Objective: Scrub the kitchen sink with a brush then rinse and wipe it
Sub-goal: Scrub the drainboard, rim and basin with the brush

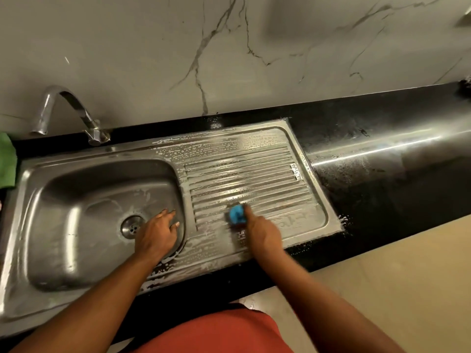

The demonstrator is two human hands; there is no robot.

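A steel sink (33,225) with a basin on the left and a ribbed drainboard (244,169) on the right is set into a black counter. Soap foam covers the drainboard and the basin's right side. My right hand (260,230) grips a blue brush (237,214) and holds it down on the front ribs of the drainboard; the hand is motion-blurred. My left hand (158,230) hovers with fingers spread and relaxed over the basin's right wall, just right of the drain (132,227). It holds nothing.
A chrome tap (66,108) curves over the basin's back left corner. A green cloth (7,161) lies at the left edge. The wet black counter (382,161) runs to the right, with a marble wall behind and beige floor in front.
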